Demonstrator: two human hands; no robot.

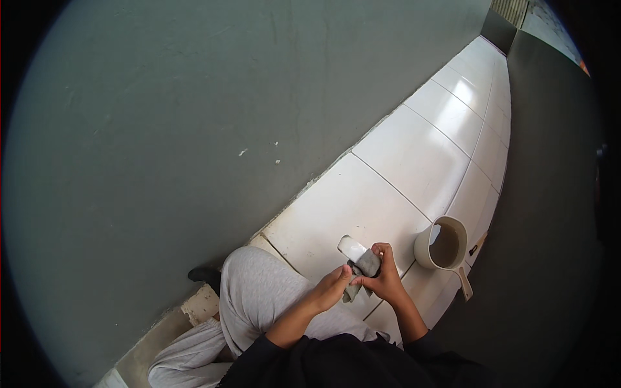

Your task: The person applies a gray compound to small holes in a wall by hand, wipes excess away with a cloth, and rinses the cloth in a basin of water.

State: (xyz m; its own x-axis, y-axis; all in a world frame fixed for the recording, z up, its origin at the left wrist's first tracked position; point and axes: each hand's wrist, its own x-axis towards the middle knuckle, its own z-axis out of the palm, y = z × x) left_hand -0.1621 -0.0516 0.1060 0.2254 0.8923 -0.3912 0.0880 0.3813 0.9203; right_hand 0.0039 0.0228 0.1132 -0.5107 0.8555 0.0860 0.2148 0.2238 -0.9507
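Note:
In front of my lap, both hands meet at a grey cloth (369, 263). A whitish, rounded-end oblong piece (352, 248) sticks out of the cloth toward the far left; its kind is not clear. My right hand (387, 279) curls around the cloth from the right, thumb and fingers closed on it. From the left, my left hand (332, 288) grips the cloth's near side, thumb uppermost and most fingers hidden. A loose fold of the cloth hangs below, between the hands.
To the right of my hands, a cream dipper (423, 248) holding murky water rests on the white tiled ledge (336, 210). Behind it lies a small brown and black item (478, 246). A grey surface (174, 149) borders the tiles at left; another dark one (550, 194) is at right.

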